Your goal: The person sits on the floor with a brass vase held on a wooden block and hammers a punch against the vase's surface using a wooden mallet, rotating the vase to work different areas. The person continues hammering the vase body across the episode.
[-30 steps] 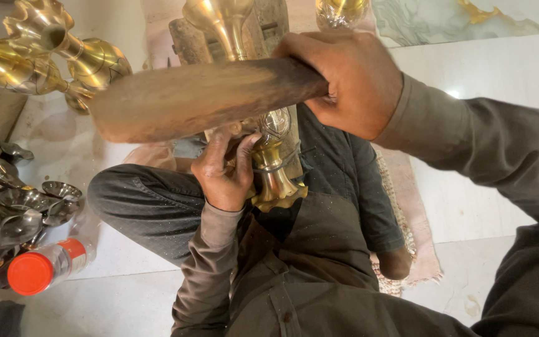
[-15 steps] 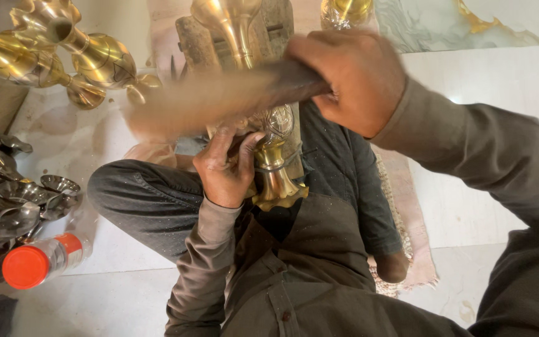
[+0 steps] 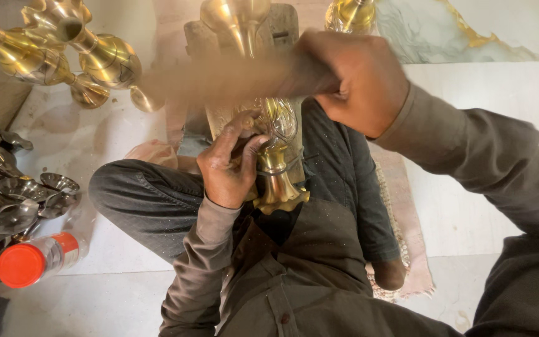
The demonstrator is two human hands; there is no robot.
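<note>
Between both hands, brass vase lies under wooden mallet.

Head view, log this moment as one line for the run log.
left hand: steadies brass vase on lap | right hand: grips wooden mallet, motion-blurred | floor: brass vases, orange-capped bottle

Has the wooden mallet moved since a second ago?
Yes. The wooden mallet in the right hand has swung, its head lifting toward the brass vases, while the left hand holds the brass piece.
</note>
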